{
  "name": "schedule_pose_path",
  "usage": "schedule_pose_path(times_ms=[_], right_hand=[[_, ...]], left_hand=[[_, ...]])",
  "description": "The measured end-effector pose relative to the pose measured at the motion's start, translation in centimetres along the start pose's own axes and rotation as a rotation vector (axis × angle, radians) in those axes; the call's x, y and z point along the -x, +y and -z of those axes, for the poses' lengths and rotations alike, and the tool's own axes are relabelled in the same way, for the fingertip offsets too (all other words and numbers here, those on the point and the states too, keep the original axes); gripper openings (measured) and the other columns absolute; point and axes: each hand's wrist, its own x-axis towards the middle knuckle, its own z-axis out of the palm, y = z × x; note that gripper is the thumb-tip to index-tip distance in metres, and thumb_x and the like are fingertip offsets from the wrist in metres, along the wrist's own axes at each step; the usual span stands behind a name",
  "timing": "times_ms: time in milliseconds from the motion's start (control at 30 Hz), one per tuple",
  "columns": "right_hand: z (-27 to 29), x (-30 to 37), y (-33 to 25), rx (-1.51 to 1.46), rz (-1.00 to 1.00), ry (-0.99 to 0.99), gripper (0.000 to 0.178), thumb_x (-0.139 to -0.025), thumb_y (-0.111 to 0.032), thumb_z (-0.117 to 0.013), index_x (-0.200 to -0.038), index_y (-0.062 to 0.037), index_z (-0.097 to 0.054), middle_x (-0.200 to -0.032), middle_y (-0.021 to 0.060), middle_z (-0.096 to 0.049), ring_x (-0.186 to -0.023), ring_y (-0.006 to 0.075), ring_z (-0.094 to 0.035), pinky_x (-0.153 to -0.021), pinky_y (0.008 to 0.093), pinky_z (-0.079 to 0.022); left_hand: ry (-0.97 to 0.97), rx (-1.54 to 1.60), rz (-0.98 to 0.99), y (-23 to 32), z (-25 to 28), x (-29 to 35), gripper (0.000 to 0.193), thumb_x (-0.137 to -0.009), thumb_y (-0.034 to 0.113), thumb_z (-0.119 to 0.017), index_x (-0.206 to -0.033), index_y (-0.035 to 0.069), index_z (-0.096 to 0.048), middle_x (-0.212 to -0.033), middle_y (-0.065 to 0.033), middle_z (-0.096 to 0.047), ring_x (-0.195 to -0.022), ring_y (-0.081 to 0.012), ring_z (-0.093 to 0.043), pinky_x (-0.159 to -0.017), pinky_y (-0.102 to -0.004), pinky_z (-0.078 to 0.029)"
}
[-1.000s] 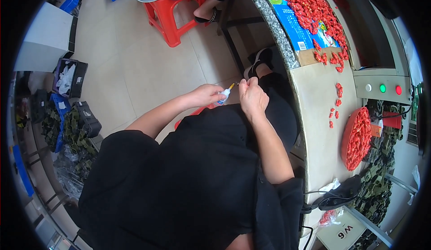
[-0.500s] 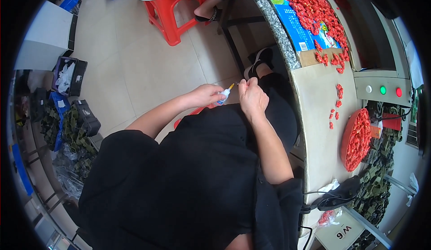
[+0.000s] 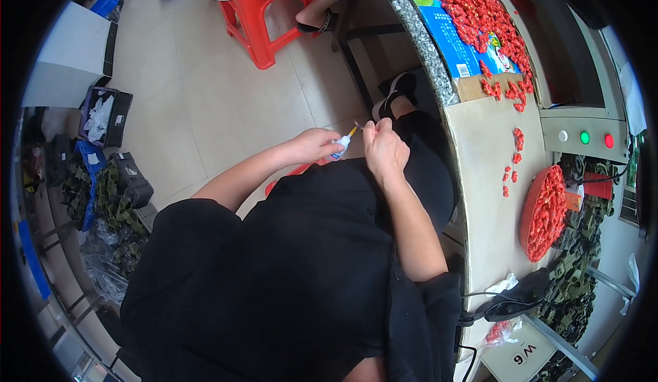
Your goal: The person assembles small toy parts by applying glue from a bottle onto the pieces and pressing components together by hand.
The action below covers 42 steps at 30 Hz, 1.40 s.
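Above my lap, my left hand (image 3: pixel 317 145) is closed round a small white squeeze bottle (image 3: pixel 340 147) with a narrow yellow nozzle, which points up and to the right. Close by, my right hand (image 3: pixel 386 149) pinches a tiny dark and reddish piece (image 3: pixel 358 126) between thumb and fingertips. The nozzle's tip is right beside that piece; whether they touch is too small to tell. On the worktop (image 3: pixel 490 245) to my right lie several loose red knotted pieces (image 3: pixel 517 138), and a red bowl (image 3: pixel 526 234) heaped with similar pieces stands farther right.
A blue printed cardboard sheet (image 3: pixel 442 32) bears a pile of red pieces. Behind is a machine panel (image 3: pixel 593 135) with white, green and red buttons. A red stool (image 3: pixel 255 36) with a seated person is ahead; dark bins (image 3: pixel 130 180) stand on the left.
The tiny piece at my right fingertips has shifted slightly up and left, nearer the bottle's nozzle. Both hands otherwise keep their places.
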Motion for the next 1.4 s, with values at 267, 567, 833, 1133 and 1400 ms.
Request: schedule_pose_path(times_ms=[267, 567, 833, 1133, 1400], right_hand=[[-0.2, 0.0, 0.1, -0.001, 0.011, 0.017, 0.034, -0.084, -0.035, -0.037, -0.085, -0.0029, -0.049, -0.067, 0.0204, -0.060, -0.066, 0.0358, -0.059, -0.062, 0.0433, -0.046], [-0.4, -0.1, 0.0, 0.003, 0.011, 0.015, 0.036, -0.084, -0.036, -0.037, -0.084, -0.0029, -0.049, -0.067, 0.0202, -0.060, -0.065, 0.0358, -0.059, -0.061, 0.0434, -0.046], [0.8, 0.0, 1.3, -0.351, -0.027, 0.022, 0.047, -0.085, -0.047, -0.038, -0.087, -0.0009, -0.047, -0.076, 0.0221, -0.058, -0.076, 0.0356, -0.058, -0.065, 0.0406, -0.045], [10.4, 9.9, 7.0, -1.002, 0.015, 0.399, 0.021, -0.079, -0.012, -0.059, -0.092, -0.0026, -0.047, -0.079, 0.0024, -0.050, -0.069, 0.0089, -0.050, -0.062, 0.0218, -0.042], [15.2, 18.5, 19.0, -0.058, -0.379, 0.792, 0.022, -0.078, -0.010, -0.057, -0.097, 0.0012, -0.053, -0.088, 0.0122, -0.053, -0.078, 0.0229, -0.052, -0.072, 0.0305, -0.041]], left_hand=[[0.019, -0.046, 0.008, 0.2, 0.1, 0.1, 0.023, -0.084, 0.025, -0.051, -0.087, 0.002, -0.054, -0.072, -0.0109, -0.058, -0.064, -0.0186, -0.056, -0.058, -0.0303, -0.044], [0.015, -0.035, 0.019, 0.6, 0.3, 0.5, 0.023, -0.084, 0.024, -0.051, -0.087, 0.002, -0.054, -0.074, -0.0120, -0.058, -0.068, -0.0209, -0.056, -0.062, -0.0317, -0.043], [-0.032, -0.065, 0.022, 0.8, 0.6, -0.4, 0.023, -0.084, 0.024, -0.050, -0.086, 0.002, -0.054, -0.073, -0.0111, -0.057, -0.066, -0.0202, -0.056, -0.062, -0.0312, -0.043], [-0.048, 0.097, -0.001, 4.2, 1.7, -0.4, 0.022, -0.087, 0.022, -0.047, -0.091, 0.001, -0.055, -0.070, 0.0011, -0.050, -0.061, -0.0055, -0.042, -0.055, -0.0206, -0.036], [-0.167, 0.222, -0.177, 12.7, -0.5, -3.0, 0.025, -0.087, 0.021, -0.048, -0.100, 0.002, -0.054, -0.072, 0.0046, -0.048, -0.062, -0.0023, -0.039, -0.055, -0.0177, -0.033]])
